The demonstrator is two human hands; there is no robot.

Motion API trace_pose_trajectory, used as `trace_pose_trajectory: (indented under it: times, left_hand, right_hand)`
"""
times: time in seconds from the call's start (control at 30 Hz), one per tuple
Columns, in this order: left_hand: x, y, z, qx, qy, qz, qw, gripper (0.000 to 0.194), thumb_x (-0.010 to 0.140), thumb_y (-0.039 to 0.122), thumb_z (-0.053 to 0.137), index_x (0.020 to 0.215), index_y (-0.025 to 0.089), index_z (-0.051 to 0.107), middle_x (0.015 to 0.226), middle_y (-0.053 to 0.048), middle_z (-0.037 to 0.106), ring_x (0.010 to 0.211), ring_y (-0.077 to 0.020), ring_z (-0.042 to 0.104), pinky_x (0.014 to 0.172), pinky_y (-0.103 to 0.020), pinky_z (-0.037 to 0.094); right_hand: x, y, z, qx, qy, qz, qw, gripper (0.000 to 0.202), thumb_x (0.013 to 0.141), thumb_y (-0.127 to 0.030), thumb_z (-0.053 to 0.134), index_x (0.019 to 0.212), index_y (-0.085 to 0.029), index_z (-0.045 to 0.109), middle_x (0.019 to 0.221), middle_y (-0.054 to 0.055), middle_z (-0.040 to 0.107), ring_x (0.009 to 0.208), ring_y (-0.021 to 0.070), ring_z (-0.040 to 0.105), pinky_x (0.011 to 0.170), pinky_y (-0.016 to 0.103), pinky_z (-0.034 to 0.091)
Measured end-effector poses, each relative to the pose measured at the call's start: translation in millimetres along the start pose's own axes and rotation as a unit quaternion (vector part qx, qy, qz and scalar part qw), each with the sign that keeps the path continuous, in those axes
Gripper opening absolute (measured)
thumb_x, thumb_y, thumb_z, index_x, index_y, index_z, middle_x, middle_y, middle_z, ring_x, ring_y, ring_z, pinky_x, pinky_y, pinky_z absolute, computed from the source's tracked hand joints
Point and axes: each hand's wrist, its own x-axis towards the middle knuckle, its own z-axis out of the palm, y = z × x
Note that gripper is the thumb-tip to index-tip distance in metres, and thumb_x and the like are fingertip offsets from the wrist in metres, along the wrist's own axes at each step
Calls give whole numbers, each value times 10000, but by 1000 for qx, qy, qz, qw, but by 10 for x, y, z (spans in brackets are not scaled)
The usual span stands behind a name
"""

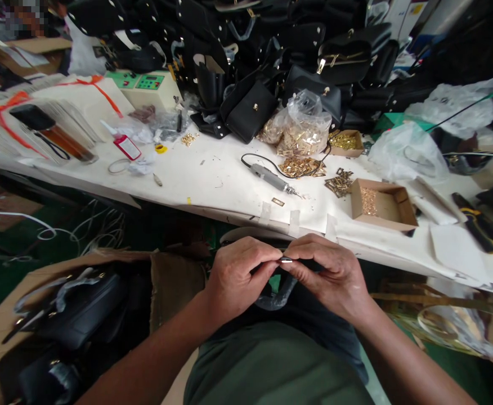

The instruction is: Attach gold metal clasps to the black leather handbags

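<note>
My left hand (244,275) and my right hand (328,273) meet in front of my lap, each pinching with thumb and forefinger. Between the fingertips is a small shiny metal fitting (286,260) with a dark edge, mostly covered by the fingers. Just beneath the hands, a plastic-wrapped handle (278,298) shows on a dark item at my lap, largely hidden. On the table (225,194) beyond the hands lie a grey electric screwdriver (267,177) with a cord and a flat rectangular metal frame (277,202).
A cardboard box of black bags (77,315) stands at my left. Gold fittings (299,167), an open carton (384,205) and pliers (478,225) lie on the table. Black handbags (250,109) are piled behind. At left are a red bottle (127,147) and an amber spray can (56,135).
</note>
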Motion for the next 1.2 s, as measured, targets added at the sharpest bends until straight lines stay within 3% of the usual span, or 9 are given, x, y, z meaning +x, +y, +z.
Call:
trace_pose_trajectory:
  times: [0.3,0.37,0.5,0.6,0.7,0.83,1.03,1.2]
  left_hand:
    - [30,-40,-31,-6,-15,20,1000,180,884,37,694,967,197,683,894,-46,773,830,-150,733,768,-273,598]
    - [24,-35,-39,8,-13,36,999,209,880,19,685,989,197,679,921,-56,776,854,-153,735,786,-282,608]
    - [-11,-12,-40,52,1,64,997,257,878,16,677,1044,212,669,951,-61,784,886,-158,744,834,-315,629]
    - [-44,8,-32,87,10,71,994,247,878,41,689,1038,228,672,952,-49,786,890,-157,749,842,-317,638]
    - [-76,34,-16,109,13,90,990,234,863,63,723,1029,224,686,952,-48,789,903,-169,753,868,-329,641]
    - [-128,78,24,139,24,107,984,187,871,89,723,992,232,707,954,-41,793,908,-190,750,840,-345,643]
    - [-212,172,39,188,45,123,973,193,856,67,736,966,225,718,942,-21,804,911,-210,745,802,-348,620]
    - [-268,278,-39,211,47,121,969,185,869,71,712,952,235,728,923,-12,796,879,-192,737,787,-334,582]
  right_hand:
    - [33,23,-20,-53,-16,-54,997,167,883,-135,776,1012,-231,727,900,34,750,822,166,706,758,308,560]
    - [7,14,27,-50,12,-50,997,180,879,-139,781,1019,-237,724,902,36,751,824,171,710,750,310,566]
    - [-93,-57,127,-65,106,27,992,168,844,-203,829,954,-253,712,868,38,743,801,198,706,733,341,567]
    - [-163,-166,153,-93,130,52,986,130,822,-242,846,834,-248,717,802,37,732,774,218,688,745,372,539]
    - [-204,-270,169,-5,93,158,983,202,862,-344,800,734,-217,710,698,19,688,640,169,625,604,303,483]
    - [-256,-311,230,187,66,330,923,353,879,-503,749,746,-177,724,606,2,629,563,128,547,533,253,413]
    - [-321,-322,301,327,79,375,864,337,831,-493,794,767,-169,722,746,30,696,599,123,589,546,241,428]
    - [-215,-370,290,318,58,369,871,284,770,-401,824,700,-169,676,656,1,648,550,108,531,528,237,415]
